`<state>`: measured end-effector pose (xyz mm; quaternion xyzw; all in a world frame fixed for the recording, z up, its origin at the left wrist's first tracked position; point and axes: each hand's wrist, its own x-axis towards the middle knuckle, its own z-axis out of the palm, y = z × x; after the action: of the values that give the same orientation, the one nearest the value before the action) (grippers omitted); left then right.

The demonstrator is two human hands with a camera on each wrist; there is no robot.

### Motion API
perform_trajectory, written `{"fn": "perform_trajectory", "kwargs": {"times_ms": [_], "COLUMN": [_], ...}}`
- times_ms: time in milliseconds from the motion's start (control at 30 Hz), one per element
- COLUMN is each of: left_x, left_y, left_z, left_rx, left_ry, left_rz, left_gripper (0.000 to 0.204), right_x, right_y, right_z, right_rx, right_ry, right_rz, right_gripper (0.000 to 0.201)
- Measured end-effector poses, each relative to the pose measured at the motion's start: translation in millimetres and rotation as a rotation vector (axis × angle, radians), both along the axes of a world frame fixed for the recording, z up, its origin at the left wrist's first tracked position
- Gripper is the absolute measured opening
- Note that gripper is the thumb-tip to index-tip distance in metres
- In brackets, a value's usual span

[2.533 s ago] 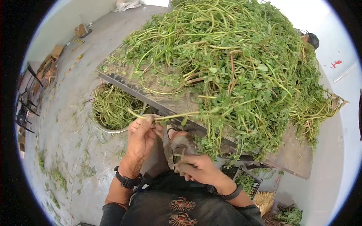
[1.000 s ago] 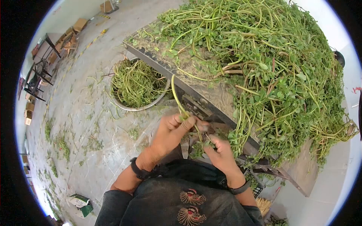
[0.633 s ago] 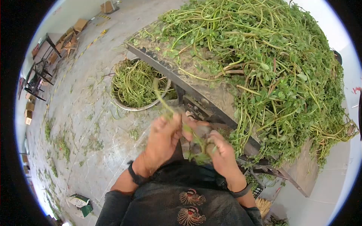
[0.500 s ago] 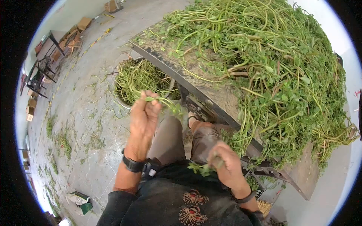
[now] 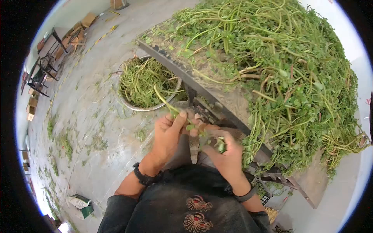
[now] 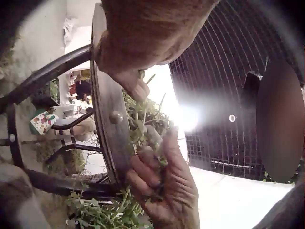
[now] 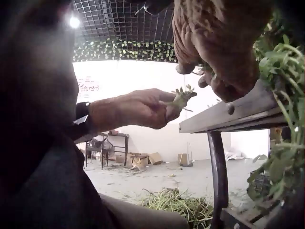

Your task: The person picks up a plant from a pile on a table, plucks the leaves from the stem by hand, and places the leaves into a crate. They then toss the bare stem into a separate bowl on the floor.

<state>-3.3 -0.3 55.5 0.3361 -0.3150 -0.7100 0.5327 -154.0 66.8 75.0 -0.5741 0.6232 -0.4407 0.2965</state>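
Observation:
In the head view the left hand point(image 5: 167, 134) pinches a green stem point(image 5: 163, 99) between thumb and fingers, its bare end sticking up toward the basin. Close on its right, the right hand point(image 5: 227, 155) has its fingers curled round leafy green pieces point(image 5: 221, 144). In the left wrist view, leafy sprigs point(image 6: 138, 126) hang between the left hand point(image 6: 147, 43) and the right hand point(image 6: 167, 191). The right wrist view shows the left hand point(image 7: 136, 109) with a small sprig point(image 7: 181, 98) at its fingertips, and the right hand point(image 7: 219, 47) above the table edge.
A large heap of leafy stems point(image 5: 295, 85) covers most of the metal-edged table point(image 5: 233, 101). On the floor stands a metal basin point(image 5: 149, 108) of stems point(image 5: 143, 83). Plant scraps point(image 5: 66, 149), a green-white box point(image 5: 83, 206), chairs point(image 5: 46, 70) and cartons point(image 5: 88, 19) lie around.
The left hand has come back from beside the basin toward the right hand, now with a stem pointing up. The right hand has risen from near the shirt front.

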Motion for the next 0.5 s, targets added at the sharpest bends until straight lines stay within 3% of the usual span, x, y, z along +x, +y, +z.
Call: {"fn": "perform_trajectory", "kwargs": {"times_ms": [33, 100, 167, 233, 300, 367, 400, 433, 500], "left_x": [-2, 0, 2, 13, 24, 26, 21, 16, 5], "left_y": [1, 6, 1, -9, -18, -17, -10, -3, 6], "left_z": [0, -3, -5, -7, -5, 1, 7, 11, 9], "left_rx": [-0.014, -0.118, -0.138, -0.044, -0.079, -0.111, -0.076, -0.040, -0.050], "left_ry": [0.013, -0.177, -0.151, -0.098, -0.150, -0.201, -0.210, -0.223, -0.240], "left_rz": [-0.007, -0.080, -0.062, 0.082, 0.106, 0.140, 0.036, -0.070, -0.098], "left_gripper": [0.023, 0.024, 0.025, 0.026, 0.026, 0.026, 0.026, 0.026, 0.025], "right_x": [-2, -8, -11, -11, -6, 0, 3, 4, 6], "right_y": [-2, -2, -2, -1, 2, -1, -4, -5, -6], "right_z": [-5, -12, -16, -8, -8, 0, 3, 3, 0], "right_rx": [-0.029, -0.038, -0.091, -0.076, 0.023, 0.025, 0.026, 0.020, -0.013], "right_ry": [0.081, 0.149, 0.276, 0.309, 0.039, -0.013, -0.067, -0.071, 0.095], "right_rz": [0.015, 0.051, 0.180, 0.276, 0.254, 0.145, 0.037, 0.045, 0.143], "right_gripper": [0.027, 0.024, 0.020, 0.019, 0.019, 0.018, 0.018, 0.018, 0.016]}}
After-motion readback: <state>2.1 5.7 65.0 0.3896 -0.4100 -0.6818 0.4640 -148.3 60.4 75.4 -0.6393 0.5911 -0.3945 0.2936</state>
